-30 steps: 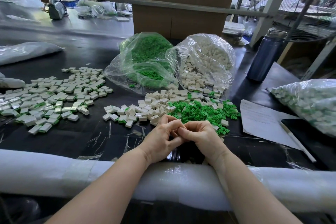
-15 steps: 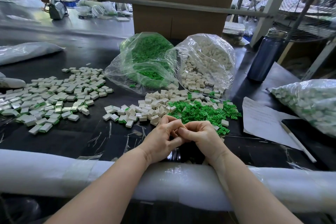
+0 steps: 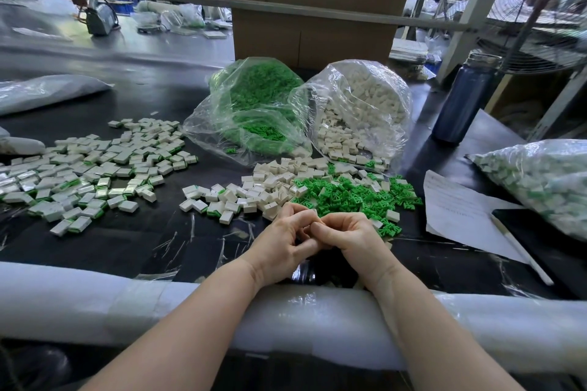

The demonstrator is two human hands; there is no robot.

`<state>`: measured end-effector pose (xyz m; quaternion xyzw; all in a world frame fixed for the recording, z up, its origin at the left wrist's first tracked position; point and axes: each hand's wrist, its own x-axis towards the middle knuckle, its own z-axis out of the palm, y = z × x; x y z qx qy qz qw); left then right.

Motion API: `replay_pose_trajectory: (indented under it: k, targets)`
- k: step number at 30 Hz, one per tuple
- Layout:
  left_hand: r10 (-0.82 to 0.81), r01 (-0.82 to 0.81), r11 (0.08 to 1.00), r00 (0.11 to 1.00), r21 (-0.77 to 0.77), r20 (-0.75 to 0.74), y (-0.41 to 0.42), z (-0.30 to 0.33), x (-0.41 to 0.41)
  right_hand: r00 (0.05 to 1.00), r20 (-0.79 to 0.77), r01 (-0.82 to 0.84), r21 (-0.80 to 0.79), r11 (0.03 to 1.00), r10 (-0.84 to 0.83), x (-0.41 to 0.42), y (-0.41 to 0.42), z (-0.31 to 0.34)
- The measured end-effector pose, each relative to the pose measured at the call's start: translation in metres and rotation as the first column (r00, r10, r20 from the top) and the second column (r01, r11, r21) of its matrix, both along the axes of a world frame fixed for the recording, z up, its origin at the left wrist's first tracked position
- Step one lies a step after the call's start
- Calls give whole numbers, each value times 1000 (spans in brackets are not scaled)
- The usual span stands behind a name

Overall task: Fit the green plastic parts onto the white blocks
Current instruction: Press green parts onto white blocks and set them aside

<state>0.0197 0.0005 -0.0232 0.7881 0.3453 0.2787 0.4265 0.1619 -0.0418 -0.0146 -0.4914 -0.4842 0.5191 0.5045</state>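
Observation:
My left hand (image 3: 279, 241) and my right hand (image 3: 352, 240) meet at the table's near edge, with curled fingers and fingertips pressed together. Whatever is pinched between them is hidden. Just beyond the hands lies a heap of loose green plastic parts (image 3: 346, 192), with a pile of white blocks (image 3: 254, 192) to its left. Further left spreads a wide scatter of white blocks with green fitted in them (image 3: 89, 174). Behind stand an open bag of green parts (image 3: 257, 111) and an open bag of white blocks (image 3: 359, 111).
A padded white roll (image 3: 95, 305) runs along the near edge under my forearms. On the right are a paper sheet (image 3: 457, 209), a pen (image 3: 521, 251), a full plastic bag (image 3: 540, 178) and a dark blue bottle (image 3: 463, 98). Cardboard boxes (image 3: 311, 38) stand behind.

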Motion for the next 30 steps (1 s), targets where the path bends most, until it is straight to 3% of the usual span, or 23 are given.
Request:
replay_pose_trajectory:
  k: [20, 30]
  targets:
    - [-18, 18, 1000, 1000, 15, -17, -1, 0, 0, 999, 21, 34, -16, 999, -34, 0, -2, 0]
    - [31, -31, 1000, 993, 2, 116, -2, 4, 0, 991, 112, 68, 88, 994, -78, -3, 0, 0]
